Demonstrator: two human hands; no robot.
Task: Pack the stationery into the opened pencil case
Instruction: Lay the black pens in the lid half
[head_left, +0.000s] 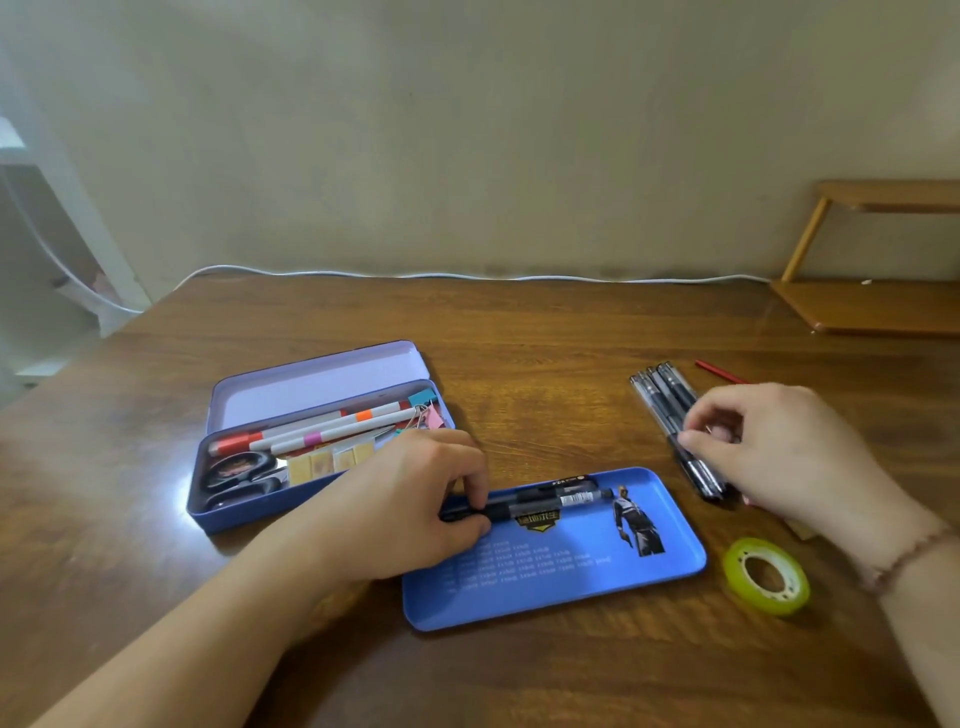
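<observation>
On the brown wooden table (519, 332) an open pencil case (291, 512) sits at the left, its lilac lid (311, 382) tipped back. Inside lie white markers (332, 428) with coloured bands, black-handled scissors (241, 478), yellow sticky tabs (324, 462) and some binder clips (427, 410). Just right of it lies a blue tray (566, 577) printed with a figure and text. The left hand (415, 509) rests on the tray's near-left end, fingers curled around the end of black pens (545, 500) that lie along the tray's far edge. The right hand (774, 447) pinches a bundle of black pens (670, 410) on the table, thumb and fingertips closed on the middle, perhaps on a wrapper. A red pencil (719, 372) lies beyond it, and a roll of green tape (767, 576) lies flat near the tray's right end
</observation>
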